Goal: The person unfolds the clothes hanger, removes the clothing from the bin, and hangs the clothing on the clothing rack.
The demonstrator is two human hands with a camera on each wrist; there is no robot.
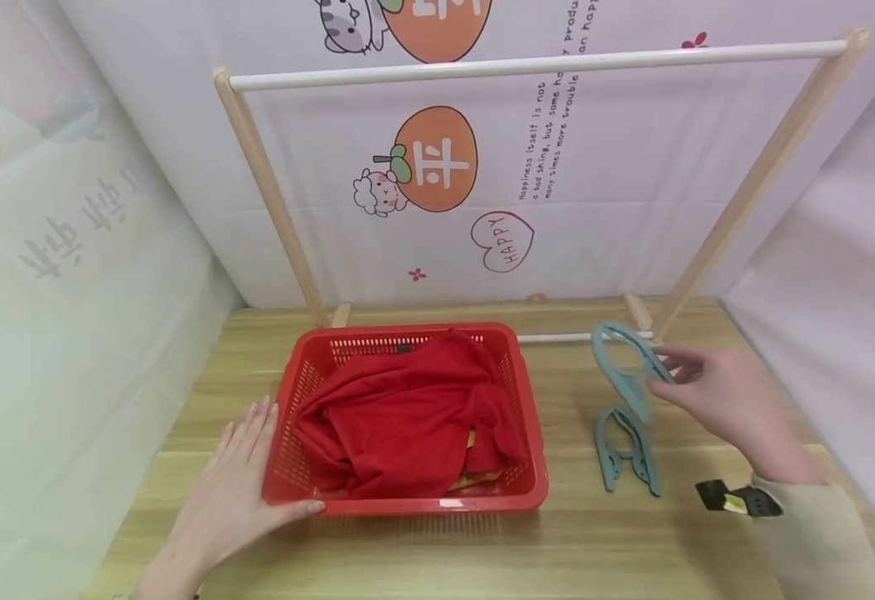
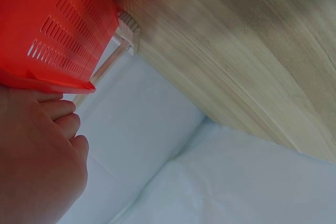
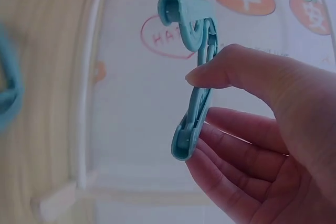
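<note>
My right hand (image 1: 722, 404) pinches a light-blue plastic folding hanger (image 1: 604, 354), holding it up over the right side of the table. In the right wrist view the thumb lies on one side of this hanger (image 3: 195, 98) and the fingers (image 3: 236, 163) are behind it. A second blue hanger (image 1: 646, 471) lies folded on the table just below. At the left, my left hand (image 1: 231, 483) rests along the rim of a red basket (image 1: 437, 505), fingers extended, thumb at its front corner. Crumpled red cloth (image 1: 400, 417) fills the basket, with a bit of yellow showing underneath.
Behind the basket stands a wooden rack with a white top bar (image 1: 527, 67) and two posts, its right post (image 1: 752, 187) rising behind my right hand. A low white rod (image 1: 583, 338) runs near the table's back. Printed white sheeting (image 1: 587, 242) encloses the wooden table (image 1: 557, 550).
</note>
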